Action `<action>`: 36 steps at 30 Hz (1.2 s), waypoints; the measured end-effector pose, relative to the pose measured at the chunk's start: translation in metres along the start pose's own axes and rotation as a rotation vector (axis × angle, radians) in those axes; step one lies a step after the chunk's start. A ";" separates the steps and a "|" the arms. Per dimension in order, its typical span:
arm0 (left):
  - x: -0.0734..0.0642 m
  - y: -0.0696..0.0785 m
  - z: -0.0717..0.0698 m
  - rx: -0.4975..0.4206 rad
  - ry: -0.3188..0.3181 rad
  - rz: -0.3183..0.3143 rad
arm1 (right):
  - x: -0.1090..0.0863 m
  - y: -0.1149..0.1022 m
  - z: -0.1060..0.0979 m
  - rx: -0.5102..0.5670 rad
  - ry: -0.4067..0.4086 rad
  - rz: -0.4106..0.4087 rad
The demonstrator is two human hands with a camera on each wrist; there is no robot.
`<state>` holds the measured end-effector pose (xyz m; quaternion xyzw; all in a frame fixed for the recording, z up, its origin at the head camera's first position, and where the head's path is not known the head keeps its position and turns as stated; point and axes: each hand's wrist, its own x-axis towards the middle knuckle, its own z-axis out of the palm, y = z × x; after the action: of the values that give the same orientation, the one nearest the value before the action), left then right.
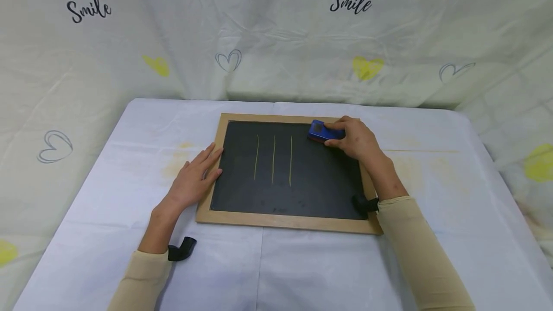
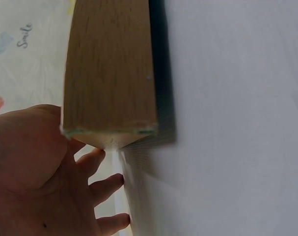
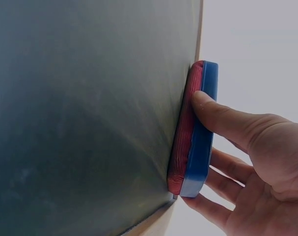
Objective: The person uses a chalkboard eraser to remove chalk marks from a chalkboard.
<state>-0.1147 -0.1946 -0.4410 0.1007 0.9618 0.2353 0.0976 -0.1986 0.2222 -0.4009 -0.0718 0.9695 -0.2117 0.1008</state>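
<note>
A wood-framed chalkboard (image 1: 319, 181) lies flat on the white-covered table, with three thin yellow vertical lines (image 1: 273, 160) on its left half. Near the board's top right, my right hand (image 1: 356, 138) grips a blue chalkboard eraser (image 1: 317, 131) between thumb and fingers. In the right wrist view, the eraser's red pad (image 3: 182, 142) faces down against the board's dark surface. My left hand (image 1: 192, 181) rests along the left side of the frame (image 1: 208, 205), its fingers extended and touching the wood. The frame's corner (image 2: 109, 69) hides part of that hand in the left wrist view.
A white cloth (image 1: 224, 272) covers the table, with faint yellowish smudges (image 1: 177, 162) left of the board and more to its right. Behind stands a pale curtain (image 1: 294, 37) printed with hearts and lettering. Black wrist straps (image 1: 182, 249) show on both arms.
</note>
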 end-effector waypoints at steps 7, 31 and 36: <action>0.000 0.001 -0.001 -0.011 0.001 0.000 | 0.001 0.001 0.001 0.002 0.013 -0.001; -0.001 -0.002 0.000 -0.024 0.009 0.014 | 0.004 -0.023 0.016 0.019 0.054 -0.090; -0.001 -0.001 0.000 -0.027 0.012 0.022 | 0.007 -0.030 0.021 0.032 0.041 -0.073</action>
<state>-0.1142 -0.1962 -0.4413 0.1084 0.9578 0.2500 0.0908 -0.1975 0.1857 -0.4077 -0.1011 0.9645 -0.2324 0.0744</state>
